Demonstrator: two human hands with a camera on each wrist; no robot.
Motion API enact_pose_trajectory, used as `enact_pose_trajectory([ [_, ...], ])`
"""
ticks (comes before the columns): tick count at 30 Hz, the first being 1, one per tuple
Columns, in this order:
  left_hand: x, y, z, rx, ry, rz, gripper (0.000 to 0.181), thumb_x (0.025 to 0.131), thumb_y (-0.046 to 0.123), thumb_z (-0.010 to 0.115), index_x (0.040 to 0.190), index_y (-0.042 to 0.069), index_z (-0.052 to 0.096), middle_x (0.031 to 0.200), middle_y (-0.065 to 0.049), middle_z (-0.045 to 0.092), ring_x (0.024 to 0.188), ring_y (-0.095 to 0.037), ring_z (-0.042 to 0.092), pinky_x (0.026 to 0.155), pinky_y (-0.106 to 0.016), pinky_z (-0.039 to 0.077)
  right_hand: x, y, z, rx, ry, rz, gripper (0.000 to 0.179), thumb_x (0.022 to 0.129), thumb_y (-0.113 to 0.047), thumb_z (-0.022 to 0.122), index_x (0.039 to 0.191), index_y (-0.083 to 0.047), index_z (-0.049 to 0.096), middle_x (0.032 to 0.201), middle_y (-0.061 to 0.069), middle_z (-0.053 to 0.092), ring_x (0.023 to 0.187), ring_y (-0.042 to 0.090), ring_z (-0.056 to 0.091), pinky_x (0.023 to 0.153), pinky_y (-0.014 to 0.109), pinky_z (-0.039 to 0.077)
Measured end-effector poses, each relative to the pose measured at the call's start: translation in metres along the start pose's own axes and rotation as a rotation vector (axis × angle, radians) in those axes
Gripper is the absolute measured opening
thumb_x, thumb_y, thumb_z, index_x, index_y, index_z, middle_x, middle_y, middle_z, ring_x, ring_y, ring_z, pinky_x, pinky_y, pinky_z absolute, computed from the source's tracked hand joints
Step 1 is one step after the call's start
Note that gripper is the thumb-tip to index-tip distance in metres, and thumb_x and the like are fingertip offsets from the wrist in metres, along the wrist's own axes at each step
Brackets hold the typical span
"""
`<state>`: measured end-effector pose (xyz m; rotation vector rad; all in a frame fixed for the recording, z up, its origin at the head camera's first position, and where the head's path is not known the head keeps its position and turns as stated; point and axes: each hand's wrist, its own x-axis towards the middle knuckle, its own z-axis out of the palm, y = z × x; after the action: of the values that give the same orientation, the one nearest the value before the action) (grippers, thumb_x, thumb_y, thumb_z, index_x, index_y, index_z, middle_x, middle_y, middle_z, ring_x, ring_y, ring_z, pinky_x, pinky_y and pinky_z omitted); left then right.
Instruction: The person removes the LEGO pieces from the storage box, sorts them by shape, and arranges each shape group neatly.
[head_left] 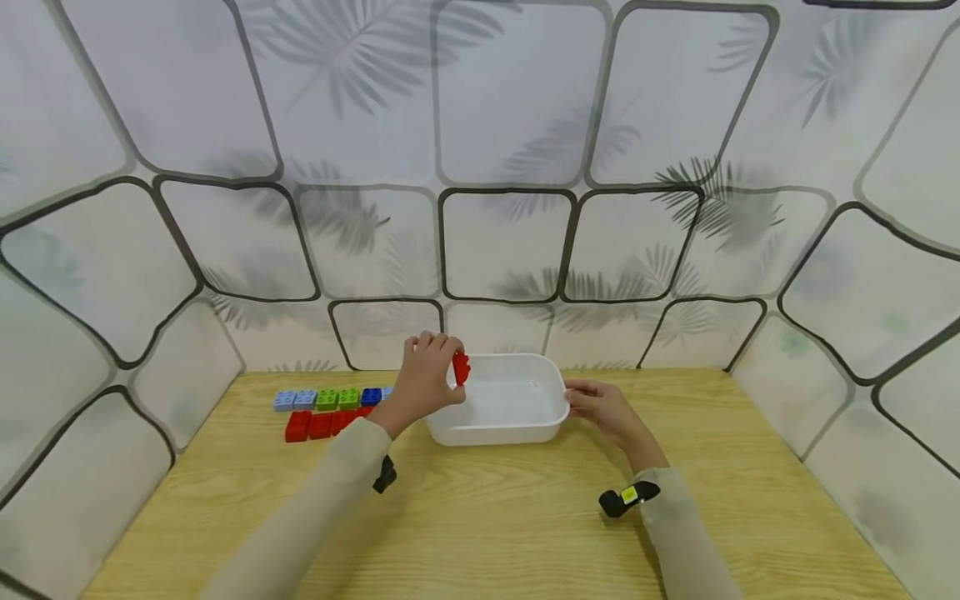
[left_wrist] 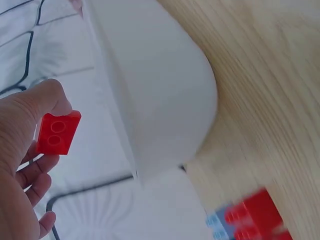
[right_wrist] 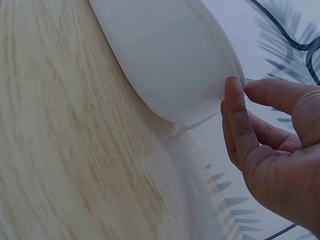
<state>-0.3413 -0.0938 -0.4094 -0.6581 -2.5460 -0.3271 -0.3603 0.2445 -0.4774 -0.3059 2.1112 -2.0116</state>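
A red toy building brick [head_left: 461, 368] is pinched between the thumb and fingers of the left hand [head_left: 427, 373], raised at the left end of a white rectangular tub [head_left: 495, 434]. In the left wrist view the brick [left_wrist: 58, 132] shows its hollow underside with two round tubes. The right hand [head_left: 606, 410] grips the tub's right end. Its thumb and fingers pinch the rim there, as the right wrist view shows the hand [right_wrist: 280, 145] at the tub wall [right_wrist: 175, 60].
Left of the tub lie two rows of bricks. The back row has light blue bricks [head_left: 285, 402], green bricks [head_left: 327, 400] and a dark blue brick [head_left: 371, 397]; the front row is red bricks [head_left: 297, 427]. A patterned curtain [head_left: 502, 250] encloses the wooden table [head_left: 480, 525].
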Motion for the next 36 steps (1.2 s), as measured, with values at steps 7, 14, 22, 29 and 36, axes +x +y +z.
enact_pose_trajectory([
  [7, -0.026, -0.039, -0.028, 0.003, 0.072, -0.009, 0.048, 0.075, 0.019, 0.085, 0.114, 0.008, 0.061, 0.110, -0.010, 0.064, 0.103, -0.032, 0.050, 0.097, -0.058, 0.035, 0.000, 0.000, 0.000, -0.009, 0.010, 0.011, 0.053, 0.102, -0.010, 0.061, 0.143, 0.019, 0.042, 0.107, -0.005, 0.071, 0.089, 0.005, 0.070, 0.083, 0.022, 0.057],
  [14, -0.056, -0.072, -0.047, 0.056, 0.083, -0.032, 0.051, 0.075, 0.024, 0.088, 0.115, 0.006, 0.062, 0.109, -0.013, 0.063, 0.101, -0.034, 0.049, 0.096, -0.060, 0.035, 0.000, 0.000, 0.001, 0.003, 0.009, 0.016, 0.053, 0.102, -0.009, 0.061, 0.143, 0.020, 0.042, 0.102, -0.008, 0.071, 0.088, 0.005, 0.070, 0.083, 0.023, 0.057],
  [22, -0.095, -0.103, -0.062, 0.134, 0.061, -0.071, 0.055, 0.075, 0.026, 0.091, 0.117, 0.003, 0.063, 0.109, -0.016, 0.060, 0.102, -0.038, 0.049, 0.092, -0.061, 0.036, 0.002, 0.005, -0.001, -0.023, -0.002, 0.005, 0.052, 0.103, -0.012, 0.060, 0.143, 0.018, 0.044, 0.107, -0.007, 0.071, 0.090, 0.006, 0.071, 0.085, 0.024, 0.057],
  [29, -0.124, -0.129, -0.070, 0.136, 0.061, -0.127, 0.060, 0.073, 0.024, 0.093, 0.119, 0.002, 0.064, 0.110, -0.018, 0.061, 0.101, -0.041, 0.049, 0.087, -0.061, 0.036, 0.000, 0.005, 0.000, -0.010, -0.009, -0.005, 0.052, 0.103, -0.010, 0.059, 0.143, 0.019, 0.043, 0.105, -0.008, 0.071, 0.091, 0.005, 0.070, 0.085, 0.023, 0.057],
  [36, -0.145, -0.152, -0.077, 0.123, 0.024, -0.195, 0.058, 0.077, 0.021, 0.090, 0.123, 0.000, 0.063, 0.112, -0.023, 0.060, 0.102, -0.044, 0.048, 0.086, -0.063, 0.036, 0.000, 0.004, 0.002, 0.004, -0.005, -0.012, 0.051, 0.103, -0.009, 0.059, 0.142, 0.019, 0.044, 0.103, -0.009, 0.071, 0.090, 0.006, 0.071, 0.084, 0.023, 0.058],
])
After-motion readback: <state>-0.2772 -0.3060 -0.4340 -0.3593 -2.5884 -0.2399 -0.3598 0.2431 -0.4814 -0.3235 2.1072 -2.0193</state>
